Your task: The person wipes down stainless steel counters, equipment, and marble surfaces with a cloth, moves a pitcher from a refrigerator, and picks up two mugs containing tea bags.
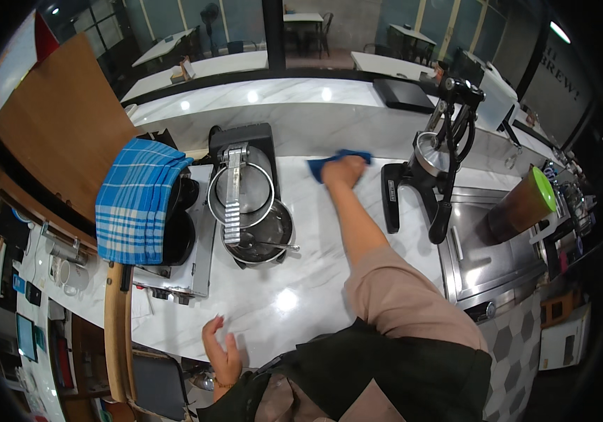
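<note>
My right hand (344, 170) presses a dark blue cloth (318, 168) onto the white marble-patterned counter (312, 253), close to the low back wall. Parts of the cloth stick out on both sides of the hand; the rest is hidden beneath it. Just right of that hand stands a black manual lever juicer (430, 163) with a metal cup. To its left is a black electric appliance with a hinged metal lid (243, 195), and a spoon (275, 245) lies across the bowl below the lid. Over the counter's front edge, my left hand (222, 351) hovers with fingers apart, holding nothing.
At left, a blue checked cloth (135, 205) covers dark pans on a gas stove (204, 264), their wooden handles (118, 337) jutting past the counter edge. A dark drink pitcher with a green lid (520, 205) stands on a steel lid or basin (491, 258) at right. A ledge (291, 92) runs behind.
</note>
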